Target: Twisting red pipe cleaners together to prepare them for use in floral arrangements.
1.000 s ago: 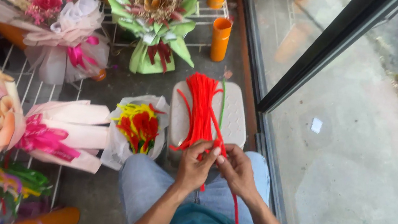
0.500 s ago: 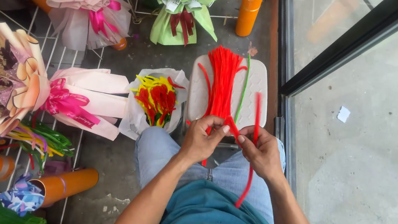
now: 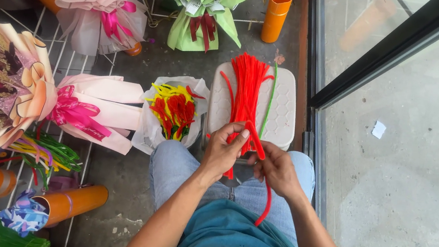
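The left hand (image 3: 222, 153) is closed around a red fuzzy wire (image 3: 259, 162), with the thumb and fingers pinching it near its upper end, just at the near edge of the stool. The right hand (image 3: 276, 169) is also closed, its fingers curled around the same wire a little lower, so both hands touch one piece and almost touch each other. From this double grip the wire runs toward about 5 o'clock: it passes under the right hand, then hangs down beside the right knee and ends with a small curve over the jeans. So its long axis goes from about 11 o'clock to 5 o'clock, and the free long part is on the side of the right hand, which is nearer to it.

At 12 o'clock from the hands lies the bundle of red wires (image 3: 247, 90) on the white plastic stool (image 3: 285, 115), its long axis pointing almost straight away from the person. One thin green wire (image 3: 271, 93) lies beside the bundle, on its right. The left hand is nearer to the lower end of the bundle; I cannot tell if it touches it.

At 10 o'clock, beside the stool, there is a white bag with red and yellow pieces (image 3: 172, 109). Farther left lie wrapped bouquets, one with a pink ribbon (image 3: 73, 113). An orange tube (image 3: 276, 13) stands at 12 o'clock, well apart.
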